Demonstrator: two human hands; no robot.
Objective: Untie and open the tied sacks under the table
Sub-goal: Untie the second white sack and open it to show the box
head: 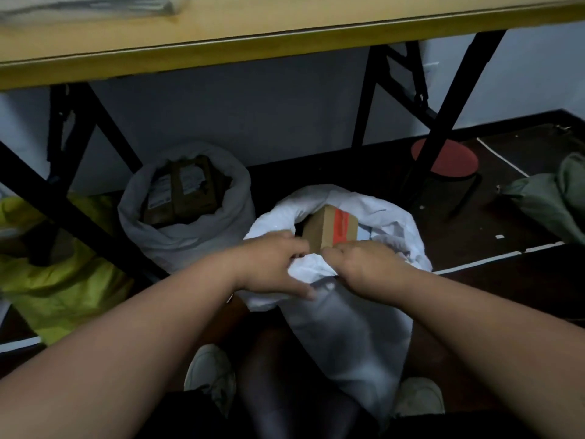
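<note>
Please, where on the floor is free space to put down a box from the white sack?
Bare dark floor lies right of the near white sack, bordered by the red stool, the green bag and a white floor line. The left is crowded: second white sack, yellow bag, table legs.

A cardboard box (330, 229) is filling the sack mouth just beyond both hands (319, 264); black table legs (76, 198) are crossing the floor to their left; above them, free room.
</note>
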